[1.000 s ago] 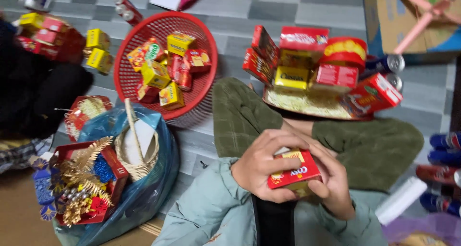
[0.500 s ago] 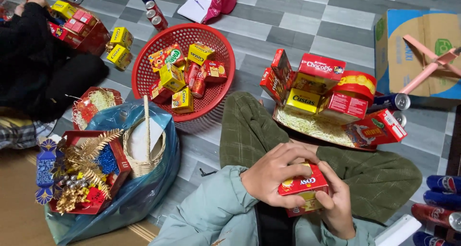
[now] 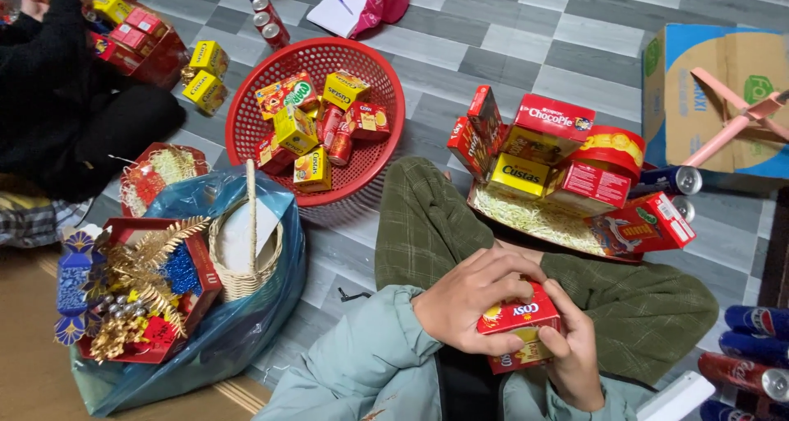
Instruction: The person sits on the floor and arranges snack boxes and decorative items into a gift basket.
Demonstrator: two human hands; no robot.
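Note:
Close to my chest, both hands hold a small red snack box (image 3: pixel 519 322). My left hand (image 3: pixel 468 298) covers its top and left side. My right hand (image 3: pixel 571 355) grips its right end from below. In front of my crossed legs in green checked trousers sits a gift tray (image 3: pixel 542 224) lined with pale shredded paper, stacked with red and yellow boxes (image 3: pixel 555 145) and a round red tin (image 3: pixel 608 150).
A red round basket (image 3: pixel 374 174) of snack boxes and cans lies on the grey tiled floor. A wicker basket (image 3: pixel 245 244) and a gold-decorated red box (image 3: pixel 144 289) rest on a blue plastic bag. Another person in black (image 3: pixel 74 108) sits left. A cardboard carton (image 3: pixel 723 100) and drink cans (image 3: pixel 748 347) are on the right.
The view has shifted a little, so everything sits lower and further right in the frame. My hands have turned the red box slightly while keeping hold of it.

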